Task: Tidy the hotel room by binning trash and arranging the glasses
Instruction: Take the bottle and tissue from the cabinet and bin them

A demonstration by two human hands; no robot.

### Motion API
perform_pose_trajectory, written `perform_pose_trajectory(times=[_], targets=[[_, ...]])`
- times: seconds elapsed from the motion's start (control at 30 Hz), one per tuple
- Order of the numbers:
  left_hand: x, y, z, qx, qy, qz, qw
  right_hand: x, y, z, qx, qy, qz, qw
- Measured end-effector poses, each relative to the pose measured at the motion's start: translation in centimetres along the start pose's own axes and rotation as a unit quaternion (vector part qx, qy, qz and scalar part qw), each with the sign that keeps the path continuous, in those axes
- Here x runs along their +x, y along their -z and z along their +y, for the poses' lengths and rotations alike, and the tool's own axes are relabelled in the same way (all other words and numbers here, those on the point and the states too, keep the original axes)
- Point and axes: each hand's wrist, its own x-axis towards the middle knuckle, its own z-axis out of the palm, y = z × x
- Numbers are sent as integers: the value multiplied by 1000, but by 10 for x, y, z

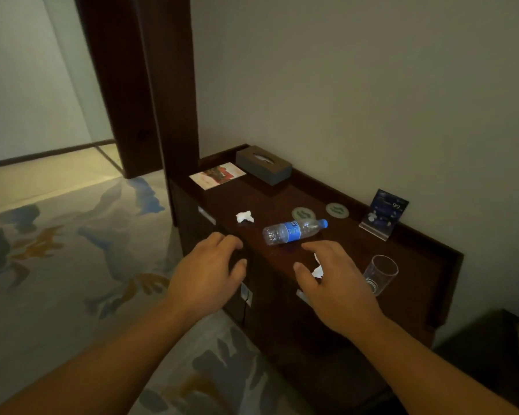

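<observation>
A clear plastic bottle (294, 231) with a blue label and blue cap lies on its side on the dark wooden cabinet top (408, 265). A crumpled white tissue (244, 217) lies to its left. Another white scrap (317, 271) shows beneath my right hand (334, 283), which hovers open just in front of the bottle. A clear drinking glass (380, 274) lies tipped to the right of that hand. My left hand (210, 271) hangs open over the cabinet's front edge, holding nothing.
Two round coasters (337, 210) lie behind the bottle. A grey tissue box (263, 165) and a leaflet (218, 175) sit at the far end, a small sign card (384, 215) by the wall. Patterned carpet (72, 250) spreads left; a dark object (492, 354) stands at right.
</observation>
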Motion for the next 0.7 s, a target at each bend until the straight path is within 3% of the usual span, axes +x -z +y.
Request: perform_pose_trajectory(times=[0.3, 0.7], targets=[[136, -72, -59, -6, -44, -77, 996, 118, -61, 54, 15, -100, 20, 995], [253, -174, -140, 6, -60, -204, 977, 178, -92, 103, -12, -239, 41, 970]])
